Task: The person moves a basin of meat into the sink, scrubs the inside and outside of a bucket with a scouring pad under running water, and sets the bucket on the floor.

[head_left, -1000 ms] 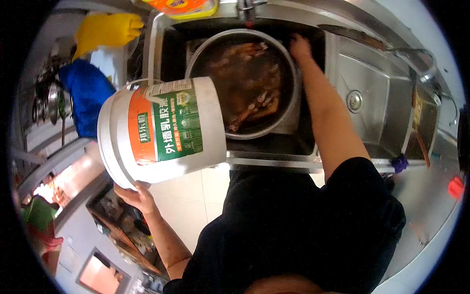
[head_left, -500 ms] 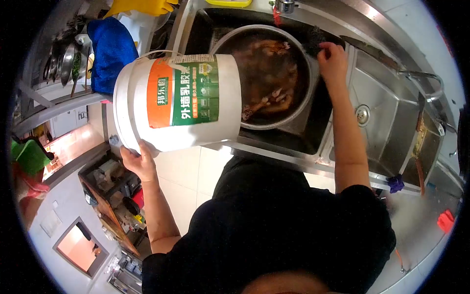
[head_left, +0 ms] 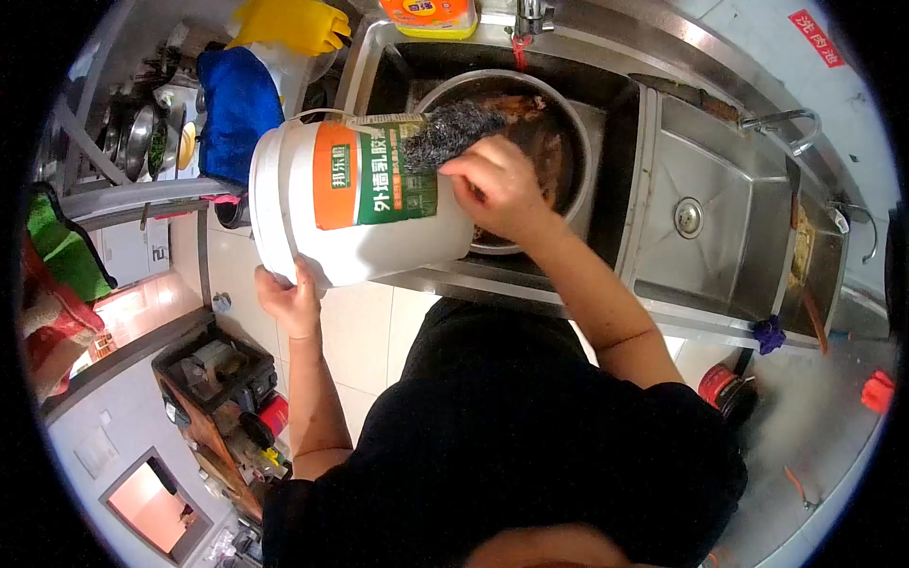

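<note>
A white plastic bucket [head_left: 365, 260] with an orange and green label lies tilted on its side, its rim to the left. My left hand [head_left: 289, 300] grips the bucket from below near that rim. My right hand [head_left: 502, 189] is closed on a dark wire scourer [head_left: 450, 135], which lies over the right part of the label; I cannot tell how hard it presses. Behind the bucket, a large round metal basin [head_left: 589, 156] stands in the left sink. Dark liquid and brownish pieces [head_left: 521, 106], perhaps meat or bones, are inside it, partly hidden by my right hand and the bucket.
A faucet [head_left: 533, 19] rises behind the basin, beside an orange and yellow container [head_left: 431, 17]. To the right is a steel sink [head_left: 696, 256] with a drain. A blue cloth [head_left: 237, 118] and yellow gloves [head_left: 289, 26] hang at the left. A purple rag [head_left: 769, 334] sits on the right sink's front edge.
My right hand has swung left from the sink's far right side, bringing the scourer over the bucket's label. My left hand keeps its hold on the bucket. The whole view has shifted slightly.
</note>
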`<state>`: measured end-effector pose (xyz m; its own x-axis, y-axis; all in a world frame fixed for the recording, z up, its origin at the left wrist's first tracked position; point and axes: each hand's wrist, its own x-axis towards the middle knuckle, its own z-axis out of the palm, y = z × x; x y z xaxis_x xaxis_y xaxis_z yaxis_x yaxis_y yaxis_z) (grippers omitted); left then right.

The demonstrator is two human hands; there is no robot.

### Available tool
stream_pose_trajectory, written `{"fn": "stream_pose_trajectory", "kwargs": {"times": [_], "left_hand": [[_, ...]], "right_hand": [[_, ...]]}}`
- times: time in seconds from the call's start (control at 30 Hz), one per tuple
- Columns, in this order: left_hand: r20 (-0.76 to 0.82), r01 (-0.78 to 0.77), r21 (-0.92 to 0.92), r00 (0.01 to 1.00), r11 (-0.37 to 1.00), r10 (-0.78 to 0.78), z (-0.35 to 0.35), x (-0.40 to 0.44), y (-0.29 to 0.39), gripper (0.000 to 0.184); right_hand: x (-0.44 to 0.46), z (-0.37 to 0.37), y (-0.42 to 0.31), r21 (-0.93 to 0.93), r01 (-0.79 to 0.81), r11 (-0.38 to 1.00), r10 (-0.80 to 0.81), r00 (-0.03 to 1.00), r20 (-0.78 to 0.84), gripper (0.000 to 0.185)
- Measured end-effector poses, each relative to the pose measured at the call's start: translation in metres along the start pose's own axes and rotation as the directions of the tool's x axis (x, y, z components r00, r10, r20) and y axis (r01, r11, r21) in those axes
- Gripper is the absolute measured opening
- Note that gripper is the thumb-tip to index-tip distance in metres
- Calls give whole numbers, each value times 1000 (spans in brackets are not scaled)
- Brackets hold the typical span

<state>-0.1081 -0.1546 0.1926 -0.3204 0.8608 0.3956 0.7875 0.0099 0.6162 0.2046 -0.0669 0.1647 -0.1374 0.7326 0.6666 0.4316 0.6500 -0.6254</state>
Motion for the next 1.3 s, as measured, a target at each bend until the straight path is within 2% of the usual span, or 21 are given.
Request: {"fn": "stream_pose_trajectory", "kwargs": {"times": [0.1,0.23,0.27,0.3,0.33,0.37,0.43,0.5,0.53,0.63,0.7,0.77,0.87,0.9,1.0,1.07,1.1,1.13,1.2,1.23,1.3], "left_hand": [[-19,-12,-24,1000,1000,12,3,-3,-9,27],[-21,22,-112,999,993,-24,6,0,-16,29],[-25,-24,-105,999,994,21,6,-1,-21,30],[-28,-71,-96,997,993,69,7,-2,-26,31],[-31,-92,-51,995,994,91,8,-4,-25,33],[-40,-32,-140,999,990,27,11,-10,-28,34],[3,-18,-98,1000,995,19,9,-24,-24,32],[272,-62,-56,959,997,75,-2,-31,12,37],[429,-72,149,903,986,1,-7,-30,18,48],[385,-59,188,923,980,-18,-12,-17,49,37],[274,-23,122,962,992,-12,-14,-10,43,33],[145,46,146,987,988,-67,-14,-6,16,31],[-4,143,-34,990,989,-143,-18,4,-7,28],[-9,107,-156,994,982,-110,-18,7,-5,27],[32,122,-149,992,981,-118,-18,8,-11,25],[28,98,-135,995,986,-95,-13,10,0,24],[35,86,-134,996,987,-82,-11,11,0,23],[41,73,-136,997,988,-68,-8,13,0,23],[22,45,-131,999,990,-42,-5,10,-4,22],[5,65,-153,998,986,-65,-4,6,-4,21],[-34,98,-207,994,973,-107,-6,-4,-3,20]], "right_hand": [[29,-17,-3,-80,142,987,-144,989,-24,17],[61,-12,-10,28,196,980,-198,958,210,11],[58,-1,-4,112,106,988,-133,952,277,8],[53,8,2,204,-74,976,-14,916,402,11],[52,14,3,98,-95,991,45,906,421,15],[52,18,4,-9,-113,994,105,895,433,19],[51,27,-4,-40,-298,954,293,890,350,22],[38,35,-15,-138,-223,965,255,916,309,21],[33,39,-20,-159,-202,966,239,934,265,20],[27,54,-28,-198,-138,971,162,980,112,19],[30,59,-47,-136,-196,971,210,973,100,19],[19,60,-72,-139,-122,983,133,989,70,19],[-12,53,-84,-211,99,973,-85,994,74,21],[-23,53,-83,-231,190,954,-172,980,96,22],[-33,51,-79,-259,193,946,-173,980,100,17],[-3,57,-60,-260,63,964,-55,998,36,15],[16,62,-44,-56,-60,997,58,998,-32,13],[36,62,-31,-120,-254,960,268,955,127,14],[68,62,-4,-178,-426,887,452,880,146,20],[74,58,4,-172,-474,863,502,839,209,22],[44,53,-14,-121,-366,923,384,895,228,26]]}}
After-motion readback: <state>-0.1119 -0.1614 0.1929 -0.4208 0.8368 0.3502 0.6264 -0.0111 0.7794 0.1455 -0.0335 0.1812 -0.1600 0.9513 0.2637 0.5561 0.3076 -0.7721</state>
